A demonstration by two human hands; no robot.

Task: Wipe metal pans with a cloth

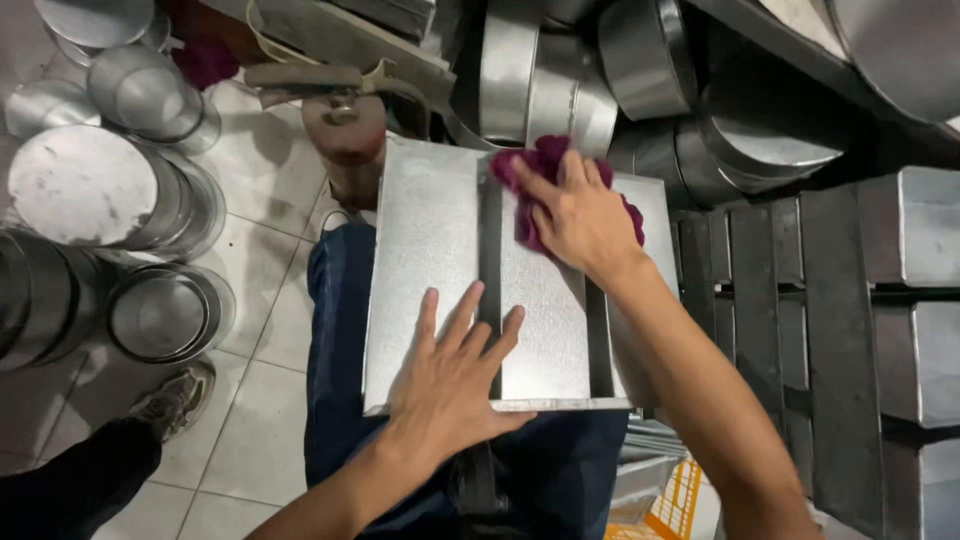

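Stacked metal tins (100, 190) crowd the tiled floor (262, 300) around our lap, where the metal tray (430, 270) lies: stiff, light, probably slippery, best held by its edges. Our left hand (450, 385) presses flat and open on it; our right hand (580, 215) pins the soft purple cloth (530, 165) down, fingers loosely closed over it.

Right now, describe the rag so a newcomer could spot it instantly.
Find the flat metal tray lying across the person's lap in mid-frame. At its far edge the right hand presses down on the rag. It is crumpled, soft and magenta, the only such thing on the grey tray.
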